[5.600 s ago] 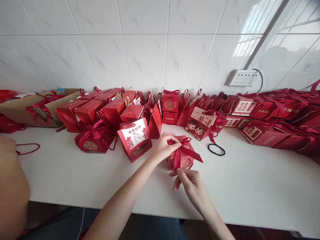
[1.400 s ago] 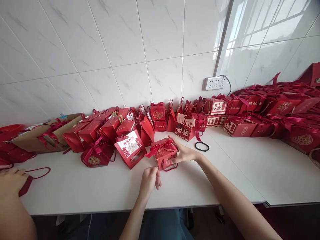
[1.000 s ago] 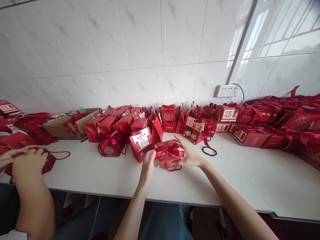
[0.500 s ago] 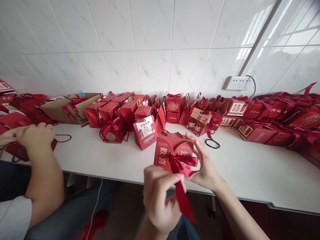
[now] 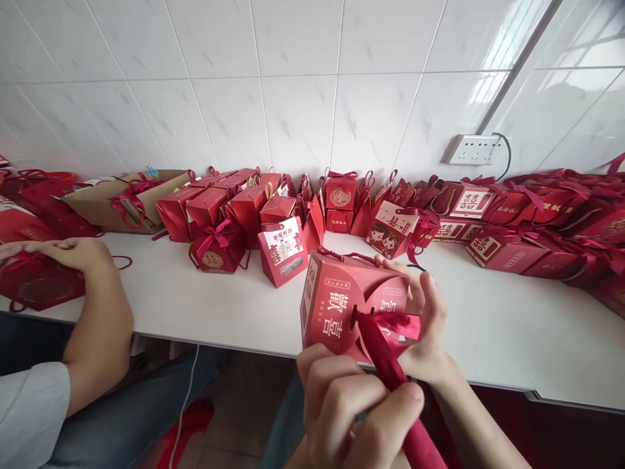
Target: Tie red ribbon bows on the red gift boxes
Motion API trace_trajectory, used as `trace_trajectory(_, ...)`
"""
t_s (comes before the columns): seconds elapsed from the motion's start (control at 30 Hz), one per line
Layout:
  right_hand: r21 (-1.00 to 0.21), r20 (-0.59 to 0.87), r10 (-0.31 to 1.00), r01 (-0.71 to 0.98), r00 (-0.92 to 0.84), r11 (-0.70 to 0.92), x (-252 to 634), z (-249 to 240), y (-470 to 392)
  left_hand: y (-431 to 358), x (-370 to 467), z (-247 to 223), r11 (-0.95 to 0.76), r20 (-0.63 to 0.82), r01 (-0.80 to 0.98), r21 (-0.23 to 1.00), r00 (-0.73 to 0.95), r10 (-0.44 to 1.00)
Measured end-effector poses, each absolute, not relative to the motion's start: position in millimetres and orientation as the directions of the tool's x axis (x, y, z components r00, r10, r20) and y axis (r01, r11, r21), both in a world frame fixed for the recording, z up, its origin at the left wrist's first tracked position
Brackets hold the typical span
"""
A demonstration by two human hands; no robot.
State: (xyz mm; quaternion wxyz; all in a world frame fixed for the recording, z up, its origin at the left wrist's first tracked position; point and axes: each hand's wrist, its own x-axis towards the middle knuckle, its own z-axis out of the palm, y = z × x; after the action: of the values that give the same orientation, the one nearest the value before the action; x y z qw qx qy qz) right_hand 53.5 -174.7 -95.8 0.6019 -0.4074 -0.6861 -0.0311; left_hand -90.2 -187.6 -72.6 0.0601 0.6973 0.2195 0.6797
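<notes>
A red gift box (image 5: 328, 296) with white Chinese characters and a twisted cord handle is held tilted above the front of the table. My right hand (image 5: 432, 326) grips it from its right side, thumb and fingers around the edge. Through slots in the curved front flaps runs a dark red satin ribbon (image 5: 383, 355). My left hand (image 5: 349, 407) is closed on the ribbon's long tail, below and in front of the box, with the knuckles close to its lower edge. Part of the ribbon behind my right thumb is hidden.
On the left, a co-worker's hand (image 5: 73, 253) rests on another red box (image 5: 43, 283). Finished-looking red boxes line the wall, with a windowed box (image 5: 282, 251) nearest. A cardboard tray (image 5: 139, 218) stands back left; a power strip (image 5: 471, 150) is on the wall.
The box has come nearer and shifted slightly right. My left hand has moved right and down with the ribbon, now drawn tauter from the slots. The co-worker's hand has opened out over their box.
</notes>
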Motion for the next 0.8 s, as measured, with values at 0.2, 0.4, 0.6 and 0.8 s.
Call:
trace_trajectory(0.2, -0.443, 0.849, 0.525, 0.628, 0.065, 0.639, 58, -97, -177, -189, -89, -74, -0.893, 0.922, 0.251, 0.374, 0.0, 0.387)
trace_trajectory(0.4, -0.44, 0.846, 0.529, 0.643, 0.063, 0.627, 67, -98, -179, -167, -105, -70, -0.89, 0.891, 0.095, 0.445, 0.054, 0.451)
trace_trajectory(0.6, -0.408, 0.835, 0.551, 0.674, 0.001, 0.616, 77, -93, -186, -132, -103, -90, -0.431, 0.424, -0.097, 0.897, -0.086, 0.902)
trace_trajectory(0.8, -0.736, 0.667, 0.594, 0.522, 0.449, 0.431, 97, -96, -199, -104, -89, -111, -0.307, 0.273, 0.133, 0.942, 0.222, 0.936)
